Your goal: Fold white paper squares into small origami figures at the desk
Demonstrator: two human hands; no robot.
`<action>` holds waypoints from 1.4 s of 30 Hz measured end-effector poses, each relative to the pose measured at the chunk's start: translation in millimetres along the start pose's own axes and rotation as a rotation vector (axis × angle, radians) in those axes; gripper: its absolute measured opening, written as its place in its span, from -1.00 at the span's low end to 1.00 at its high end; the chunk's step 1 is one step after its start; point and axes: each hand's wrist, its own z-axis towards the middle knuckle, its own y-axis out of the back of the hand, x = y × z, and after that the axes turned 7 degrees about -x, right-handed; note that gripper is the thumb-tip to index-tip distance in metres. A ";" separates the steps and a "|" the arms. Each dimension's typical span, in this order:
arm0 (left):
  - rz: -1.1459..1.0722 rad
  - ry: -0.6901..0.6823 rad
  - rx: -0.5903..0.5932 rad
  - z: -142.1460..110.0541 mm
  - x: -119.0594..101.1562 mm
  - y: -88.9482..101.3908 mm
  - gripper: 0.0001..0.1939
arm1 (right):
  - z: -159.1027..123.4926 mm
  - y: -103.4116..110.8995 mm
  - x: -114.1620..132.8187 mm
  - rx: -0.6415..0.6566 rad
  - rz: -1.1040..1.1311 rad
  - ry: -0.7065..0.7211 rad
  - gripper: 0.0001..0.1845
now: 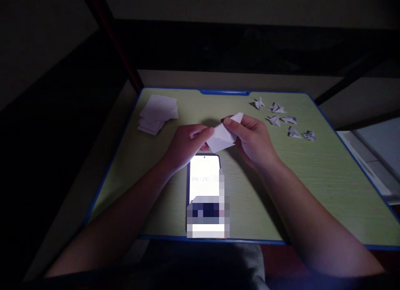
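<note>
Between my hands, above the middle of the table, is a partly folded sheet of white paper [222, 136]. My left hand [189, 142] pinches its left edge, thumb on top and fingers beneath. On the other side, my right hand [254, 136] grips the paper near its upper right corner, the thumb pressed along the fold. Just below the paper lies a phone [203, 177] with a bright screen reading 00:26; its lower part is pixelated.
A loose stack of white paper sheets [159, 108] lies at the table's far left. Several small folded paper figures [275, 120] sit at the far right. The light green table [250, 215] has a blue rim. Beyond its right edge are white flat items [371, 152].
</note>
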 end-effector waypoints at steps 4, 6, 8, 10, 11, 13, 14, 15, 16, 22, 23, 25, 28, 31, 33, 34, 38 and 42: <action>0.064 0.032 0.083 -1.9 -2.8 0.9 -0.65 | -0.3 0.4 1.7 -0.015 -0.036 0.001 -0.70; 0.085 0.044 0.103 -2.5 -4.9 1.7 -0.63 | -0.3 0.6 2.6 -0.017 -0.039 -0.006 -0.69; 0.092 0.043 0.092 -2.3 -6.9 2.9 -0.66 | -0.2 0.9 2.9 -0.014 -0.037 -0.006 -0.71; 0.096 0.039 0.079 -1.2 -8.0 4.4 -0.70 | -0.1 1.4 2.6 -0.013 -0.040 0.003 -0.73; 0.100 0.034 0.075 -0.5 -8.2 5.2 -0.73 | -0.1 1.7 2.4 -0.012 -0.044 0.006 -0.74; 0.100 0.021 0.079 0.6 -7.8 6.7 -0.76 | -0.3 2.2 1.9 -0.013 -0.054 0.008 -0.76; 0.094 0.015 0.084 1.0 -7.4 7.3 -0.76 | -0.5 2.3 1.8 -0.014 -0.059 0.010 -0.76; 0.088 0.008 0.091 1.1 -7.0 7.7 -0.75 | -0.7 2.4 1.7 -0.013 -0.065 0.011 -0.76; 0.084 -0.001 0.099 1.0 -6.7 8.0 -0.74 | -0.8 2.4 1.7 -0.012 -0.071 0.013 -0.76; 0.128 0.014 0.104 -0.8 -8.6 7.7 -0.80 | -1.3 2.0 1.9 -0.004 -0.069 0.023 -0.80; 0.130 0.021 0.094 -1.0 -9.2 7.4 -0.80 | -1.3 1.9 1.9 0.001 -0.064 0.020 -0.80; 0.129 0.027 0.063 -1.2 -10.3 6.6 -0.81 | -1.5 1.6 1.8 0.019 -0.052 0.009 -0.80; 0.138 0.038 0.017 -1.3 -11.1 5.2 -0.83 | -1.7 1.3 1.8 0.061 -0.026 -0.017 -0.80; 0.151 0.044 0.006 -1.1 -11.1 4.1 -0.84 | -1.5 1.2 1.6 0.071 -0.004 -0.037 -0.78; 0.146 0.046 0.011 -1.1 -11.0 3.5 -0.83 | -1.2 1.3 1.4 0.049 -0.015 -0.029 -0.78; 0.145 0.047 0.013 -1.1 -11.0 3.2 -0.83 | -1.0 1.3 1.2 0.035 -0.025 -0.018 -0.78; 0.167 0.037 0.027 -1.4 -10.8 2.6 -0.83 | -0.5 1.3 -0.4 -0.016 -0.057 0.036 -0.80; 0.179 0.003 0.056 -1.2 -8.8 2.8 -0.81 | -0.9 0.5 -1.2 -0.041 -0.074 0.048 -0.79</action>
